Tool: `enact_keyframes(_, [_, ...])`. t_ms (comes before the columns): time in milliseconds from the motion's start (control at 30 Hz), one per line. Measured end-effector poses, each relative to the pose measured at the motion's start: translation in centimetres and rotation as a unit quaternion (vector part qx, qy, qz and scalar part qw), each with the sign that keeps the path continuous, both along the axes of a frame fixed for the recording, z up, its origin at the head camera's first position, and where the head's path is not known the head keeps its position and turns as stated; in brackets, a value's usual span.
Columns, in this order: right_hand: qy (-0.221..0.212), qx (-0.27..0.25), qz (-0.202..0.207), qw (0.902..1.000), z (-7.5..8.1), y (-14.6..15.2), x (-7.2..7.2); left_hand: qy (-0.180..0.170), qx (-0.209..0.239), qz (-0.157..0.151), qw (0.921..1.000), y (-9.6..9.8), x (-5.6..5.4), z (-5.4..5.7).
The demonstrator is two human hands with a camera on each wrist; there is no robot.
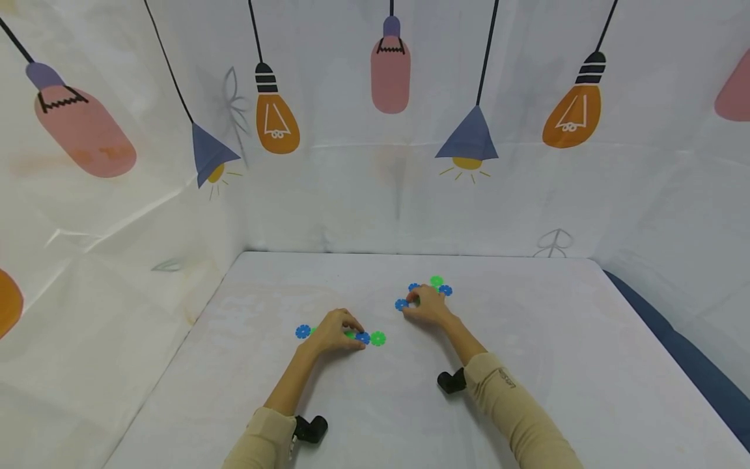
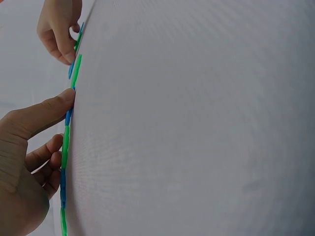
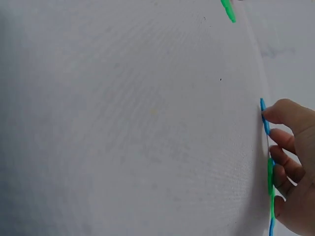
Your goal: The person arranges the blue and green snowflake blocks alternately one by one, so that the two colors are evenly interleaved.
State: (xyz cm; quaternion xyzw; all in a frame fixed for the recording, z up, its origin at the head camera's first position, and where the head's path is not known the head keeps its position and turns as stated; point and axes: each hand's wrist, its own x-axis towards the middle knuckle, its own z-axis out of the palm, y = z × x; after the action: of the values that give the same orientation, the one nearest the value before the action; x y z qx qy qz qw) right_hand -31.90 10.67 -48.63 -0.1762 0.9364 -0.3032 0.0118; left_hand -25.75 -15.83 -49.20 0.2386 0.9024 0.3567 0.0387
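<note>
In the head view, a line of notched plastic discs lies on the white table. My left hand (image 1: 333,332) arches over it, pinching a blue disc (image 1: 362,338) between thumb and finger. Beside that blue disc are a green disc (image 1: 377,339) at the right end and another green disc (image 1: 350,335) under the fingers. Farther back, my right hand (image 1: 429,305) pinches a blue disc (image 1: 401,304) at the edge of a second group. The thumb (image 3: 278,112) lies against this disc in the right wrist view. Part of each group is hidden under the hands.
Another blue disc (image 1: 303,331) forms the left end of the line. Around the right hand lie a green disc (image 1: 436,281) and a blue disc (image 1: 445,290). White printed sheets (image 1: 351,189) stand behind and left of the table (image 1: 556,365). Both wrists carry black cameras.
</note>
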Motion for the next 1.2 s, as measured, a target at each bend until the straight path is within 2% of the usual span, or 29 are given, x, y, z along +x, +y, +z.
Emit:
enact_keyframes(633, [0.013,-0.007,0.002,0.9999,-0.2,0.1,0.4,-0.005,-0.002,0.006,1.0,0.1,0.3,0.1])
enact_keyframes(900, [0.02,0.0,0.002,0.9998,-0.4,0.1,0.3,0.01,-0.021,-0.005,0.9997,0.3,0.2,0.4])
enact_keyframes(1067, [0.021,0.001,0.0,0.9998,-0.5,0.1,0.3,0.022,-0.03,-0.016,0.9992,1.1,0.1,0.7])
enact_keyframes(1200, [0.025,0.003,0.0,0.9997,-0.6,0.2,0.3,0.019,-0.028,-0.022,0.9992,2.0,0.0,0.9])
